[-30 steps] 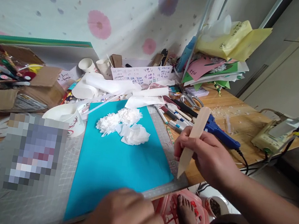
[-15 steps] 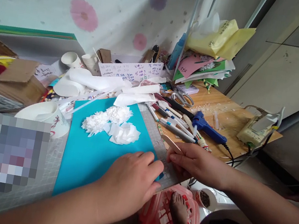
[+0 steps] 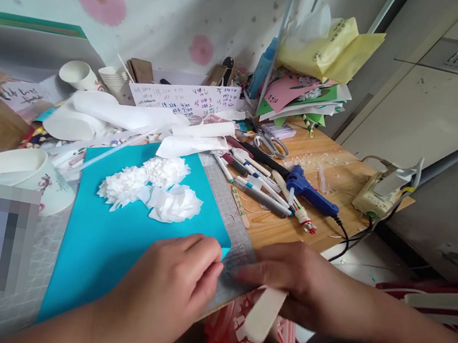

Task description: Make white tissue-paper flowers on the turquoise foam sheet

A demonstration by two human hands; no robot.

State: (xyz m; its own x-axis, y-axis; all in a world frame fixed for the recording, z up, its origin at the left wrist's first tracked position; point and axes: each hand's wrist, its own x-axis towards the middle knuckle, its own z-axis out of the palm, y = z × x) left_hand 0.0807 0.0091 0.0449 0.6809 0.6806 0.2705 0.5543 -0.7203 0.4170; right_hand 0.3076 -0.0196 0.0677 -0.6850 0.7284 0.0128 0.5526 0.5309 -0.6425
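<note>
A sheet of turquoise paper (image 3: 118,246) lies on a grey cutting mat (image 3: 229,195). Three white tissue flowers (image 3: 151,184) rest on the sheet's far part. My left hand (image 3: 163,296) rests on the sheet's near right corner, fingers curled and pinching that corner. My right hand (image 3: 293,280) lies beside it on the mat's edge, fingers closed around a flat wooden stick (image 3: 263,313) that points down past the table edge.
Pens, scissors (image 3: 269,142) and a blue glue gun (image 3: 308,190) lie on the wooden table to the right. Paper cups (image 3: 18,173), rolled white paper and cardboard crowd the back and left. A stack of coloured papers (image 3: 305,93) stands at the back right. A red basket (image 3: 227,331) sits below the edge.
My left hand came in from the near edge onto the sheet's right corner. My right hand lowered the stick from upright and drew it back to the mat's near edge. The view shifted right.
</note>
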